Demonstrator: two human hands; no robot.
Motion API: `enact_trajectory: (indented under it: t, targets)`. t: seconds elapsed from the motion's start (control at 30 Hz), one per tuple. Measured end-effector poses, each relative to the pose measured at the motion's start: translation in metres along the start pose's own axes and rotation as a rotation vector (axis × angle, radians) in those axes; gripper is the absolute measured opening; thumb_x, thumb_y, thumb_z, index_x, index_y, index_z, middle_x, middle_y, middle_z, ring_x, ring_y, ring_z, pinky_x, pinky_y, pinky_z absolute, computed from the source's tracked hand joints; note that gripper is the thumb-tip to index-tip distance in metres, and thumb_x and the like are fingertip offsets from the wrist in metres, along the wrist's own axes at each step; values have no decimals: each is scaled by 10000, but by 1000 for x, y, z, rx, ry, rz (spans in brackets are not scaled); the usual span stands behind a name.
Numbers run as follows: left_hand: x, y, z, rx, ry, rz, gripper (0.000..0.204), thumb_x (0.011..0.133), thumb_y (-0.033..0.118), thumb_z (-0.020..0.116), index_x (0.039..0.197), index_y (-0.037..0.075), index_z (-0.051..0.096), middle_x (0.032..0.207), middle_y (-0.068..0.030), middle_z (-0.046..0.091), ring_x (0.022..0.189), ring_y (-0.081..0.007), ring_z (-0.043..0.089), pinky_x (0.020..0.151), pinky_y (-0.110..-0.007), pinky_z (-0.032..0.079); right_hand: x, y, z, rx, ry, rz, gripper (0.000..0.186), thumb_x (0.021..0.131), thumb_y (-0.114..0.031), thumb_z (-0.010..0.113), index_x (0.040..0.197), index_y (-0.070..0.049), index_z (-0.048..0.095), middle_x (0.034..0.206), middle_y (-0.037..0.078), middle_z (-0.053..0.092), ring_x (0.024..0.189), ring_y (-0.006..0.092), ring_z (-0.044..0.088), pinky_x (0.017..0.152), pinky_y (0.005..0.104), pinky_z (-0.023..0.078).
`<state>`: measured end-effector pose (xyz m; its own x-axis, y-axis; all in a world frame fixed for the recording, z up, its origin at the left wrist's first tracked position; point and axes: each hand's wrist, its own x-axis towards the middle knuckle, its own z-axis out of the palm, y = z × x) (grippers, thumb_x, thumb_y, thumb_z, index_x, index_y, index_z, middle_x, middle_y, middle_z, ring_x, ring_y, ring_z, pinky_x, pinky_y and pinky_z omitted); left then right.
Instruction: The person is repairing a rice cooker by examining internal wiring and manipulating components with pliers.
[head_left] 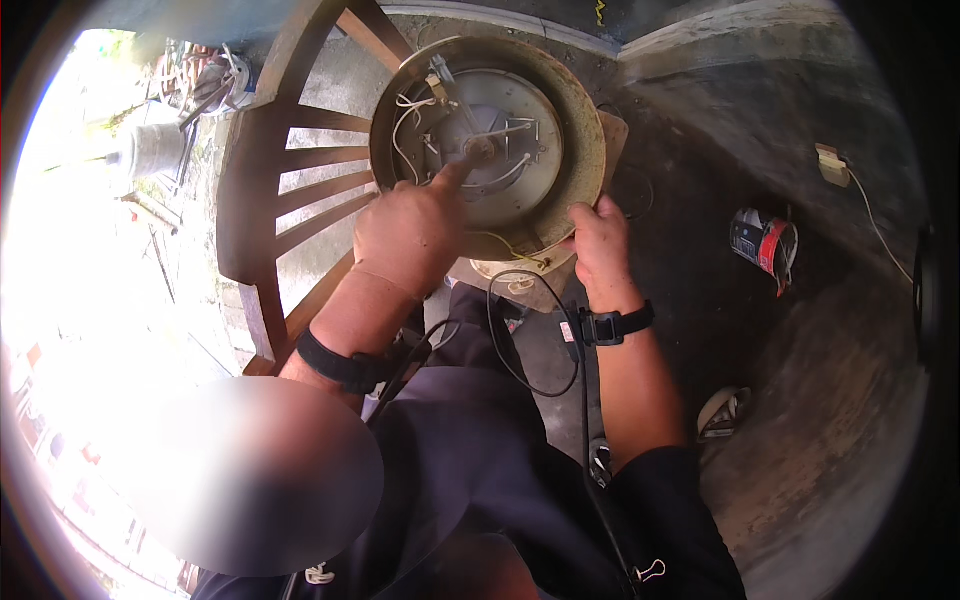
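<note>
A round metal appliance body [585,110], which looks like the open underside of a rice cooker, is tilted in front of me. Inside it are a pale metal disc [505,205], thin brackets and white wires [403,125]. My left hand [410,230] reaches over the near left rim, index finger stretched to the small round centre part [480,150] and the other fingers curled. Its thumb is hidden. My right hand [602,240] grips the near right rim, thumb on top and fingers around the outside. A yellowish wire [540,262] hangs over the near edge.
The appliance rests above a square board [618,140]. A slatted wooden chair [250,190] stands left. On the right are a dark-and-red container [765,243] on the floor and a wall outlet box [832,165] with a cord. A black cable [490,300] loops between my arms.
</note>
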<state>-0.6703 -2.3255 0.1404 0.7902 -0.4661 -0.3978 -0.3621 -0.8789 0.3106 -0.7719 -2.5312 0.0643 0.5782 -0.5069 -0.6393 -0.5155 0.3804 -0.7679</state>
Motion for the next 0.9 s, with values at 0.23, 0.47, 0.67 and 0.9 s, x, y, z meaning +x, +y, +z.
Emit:
enact_trajectory:
  t: [0.23, 0.47, 0.67, 0.9]
  targets:
    - [-18, 11, -27, -83, 41, 114, 384, 953, 314, 568, 1306, 175, 631, 790, -195, 691, 717, -378, 690, 635, -475, 550, 13, 15, -18, -142, 13, -65, 291, 887, -61, 529, 1154, -47, 642, 1022, 33, 665, 795, 118, 655, 582, 265, 540]
    - [-3, 17, -14, 48, -70, 52, 389, 957, 282, 557, 1333, 198, 605, 776, -173, 688, 714, -371, 688, 622, -482, 545, 4, 11, -8, 11, 77, 108, 296, 893, -37, 531, 1181, -35, 601, 1064, 70, 662, 879, 180, 672, 741, 375, 597]
    - [-35, -8, -18, -113, -9, 83, 369, 974, 213, 590, 1336, 139, 595, 831, -197, 697, 776, -395, 684, 679, -483, 544, 9, 16, -18, 125, 82, 140, 311, 902, -25, 506, 1206, -48, 570, 1057, 80, 648, 845, 190, 673, 654, 351, 594]
    - [-59, -31, 0, -441, 89, -6, 415, 1026, 218, 563, 1416, 81, 526, 916, -155, 699, 780, -217, 690, 690, -356, 544, 14, 14, -24, 212, 86, 175, 286, 903, -35, 526, 1186, -44, 566, 1088, 97, 652, 893, 228, 688, 721, 391, 595]
